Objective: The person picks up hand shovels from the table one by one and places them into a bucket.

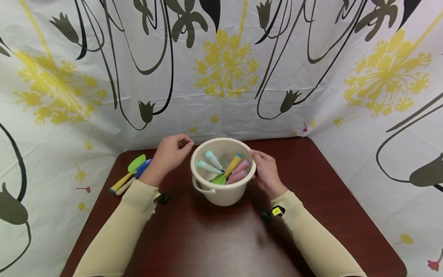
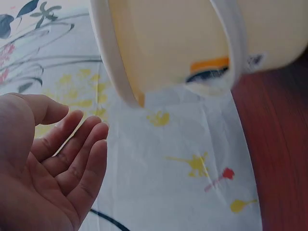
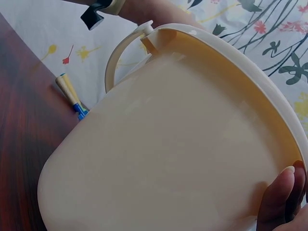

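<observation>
A cream plastic bucket stands over the middle of the table, its handle hanging down at the left front. Inside are several small tools, handles up: two mint handles, a yellow handle with a green blade, and two pink handles. My right hand grips the bucket's rim at its right side, fingers under the lip in the right wrist view. Just left of the rim, my left hand is raised with fingers loosely bent, holding nothing; the left wrist view shows its palm apart from the bucket.
At the table's left edge lie a green-bladed tool with a yellow handle and a blue-bladed tool with a pale handle. The dark red wooden table is bordered by a patterned white curtain at the back and sides.
</observation>
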